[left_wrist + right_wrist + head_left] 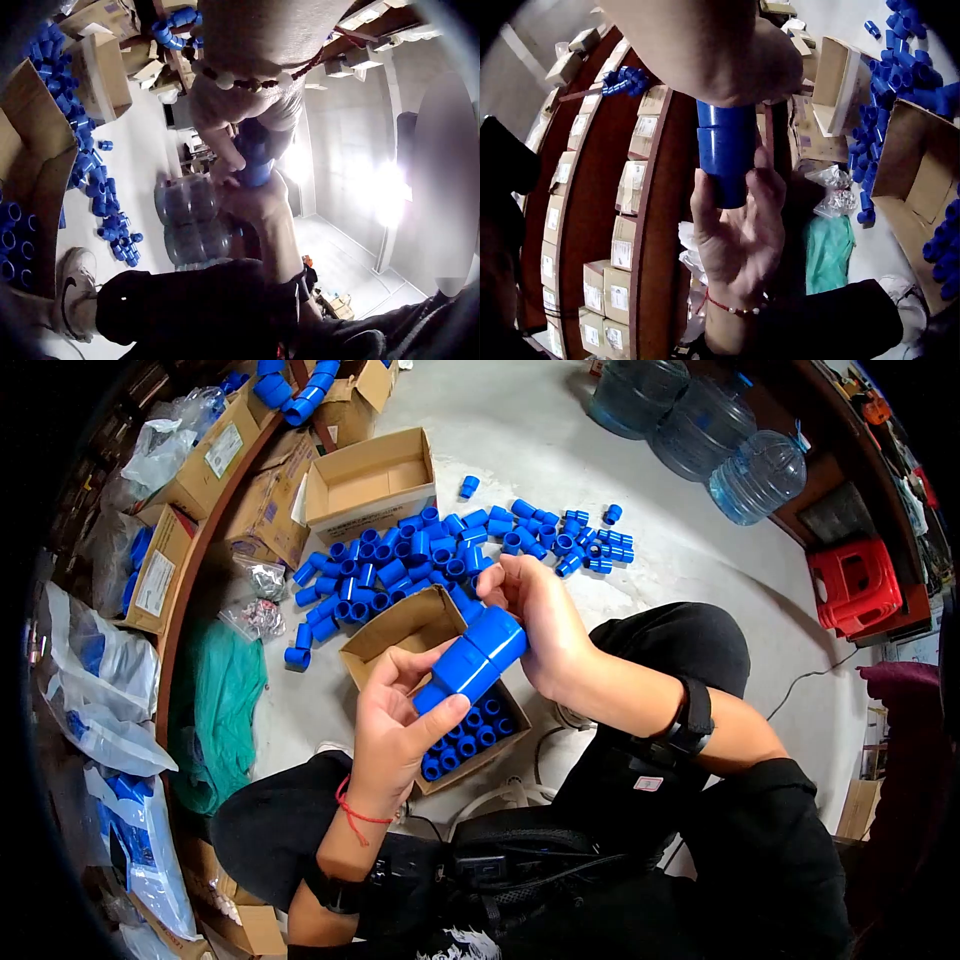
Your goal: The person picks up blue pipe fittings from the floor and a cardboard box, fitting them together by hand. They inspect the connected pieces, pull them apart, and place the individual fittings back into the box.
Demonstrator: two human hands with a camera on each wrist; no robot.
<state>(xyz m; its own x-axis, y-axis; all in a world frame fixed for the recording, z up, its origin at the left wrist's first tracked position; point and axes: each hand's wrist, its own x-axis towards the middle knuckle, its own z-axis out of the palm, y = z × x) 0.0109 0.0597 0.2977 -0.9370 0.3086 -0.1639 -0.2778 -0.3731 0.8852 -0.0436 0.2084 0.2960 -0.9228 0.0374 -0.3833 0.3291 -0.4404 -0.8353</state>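
Over the open carton (390, 628), the left hand (395, 735) curls round the lower end and the right hand (540, 622) round the upper end of the joined blue fittings (472, 658); beyond the loose heap (420, 555) lies bare floor (690, 575); the shelf-box labels (155, 580) are unreadable.

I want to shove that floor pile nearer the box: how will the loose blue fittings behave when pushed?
The blue fittings look like hard plastic, so probably stiff and light. Those lying sideways would likely roll on the smooth floor; ones standing on end should slide. The pile may scatter.
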